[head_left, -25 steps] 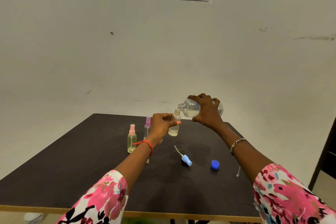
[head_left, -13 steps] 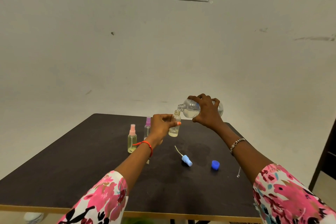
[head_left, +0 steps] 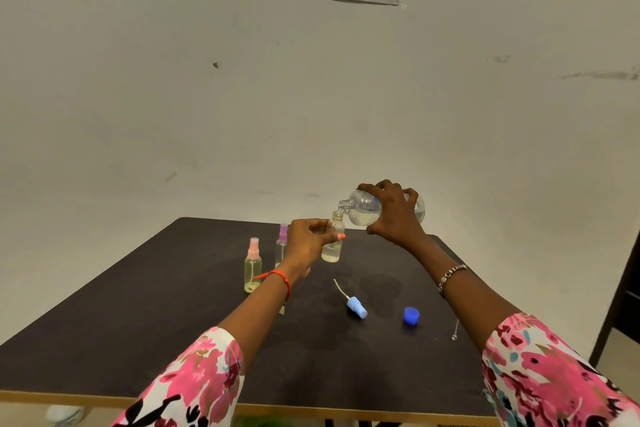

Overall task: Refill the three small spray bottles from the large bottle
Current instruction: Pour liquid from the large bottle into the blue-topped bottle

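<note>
You have a dark brown table, pink-capped spray bottle, purple-capped spray bottle, light-blue spray head, blue cap, pink floral sleeves.

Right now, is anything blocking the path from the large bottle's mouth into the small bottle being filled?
Nothing visible. The large bottle, tilted in the right hand, has its mouth just above the uncapped small bottle held by the left hand. Its spray cap lies on the table.

My right hand tips the large bottle neck-down onto the open small spray bottle gripped in my left hand, above the tabletop. Blue cap and sprayer head lie mid-table.
</note>
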The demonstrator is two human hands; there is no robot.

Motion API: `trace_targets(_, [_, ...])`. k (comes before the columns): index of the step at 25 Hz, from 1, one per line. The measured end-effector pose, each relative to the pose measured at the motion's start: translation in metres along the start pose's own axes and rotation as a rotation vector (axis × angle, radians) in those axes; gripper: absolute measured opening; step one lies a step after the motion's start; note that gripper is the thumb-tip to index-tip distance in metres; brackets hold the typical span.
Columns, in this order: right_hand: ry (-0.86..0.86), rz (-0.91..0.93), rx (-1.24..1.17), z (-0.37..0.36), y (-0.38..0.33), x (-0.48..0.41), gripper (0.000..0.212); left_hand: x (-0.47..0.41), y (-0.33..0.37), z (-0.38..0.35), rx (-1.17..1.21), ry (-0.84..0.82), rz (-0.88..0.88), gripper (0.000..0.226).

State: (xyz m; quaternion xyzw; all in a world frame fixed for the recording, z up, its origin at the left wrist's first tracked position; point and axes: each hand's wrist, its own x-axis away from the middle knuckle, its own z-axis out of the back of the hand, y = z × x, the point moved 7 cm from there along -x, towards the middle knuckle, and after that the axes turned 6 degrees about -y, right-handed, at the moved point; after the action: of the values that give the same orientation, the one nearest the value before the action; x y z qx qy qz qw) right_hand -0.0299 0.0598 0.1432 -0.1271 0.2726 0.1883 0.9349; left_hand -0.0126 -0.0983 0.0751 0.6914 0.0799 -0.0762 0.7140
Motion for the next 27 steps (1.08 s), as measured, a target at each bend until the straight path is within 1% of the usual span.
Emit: trace_targets(27, [-0.004,-0.003,0.015,0.0006,0.0000,0.0021,0.074,0.0028,-0.0012,-0.0009,0.004,-0.005,0.008,0.042])
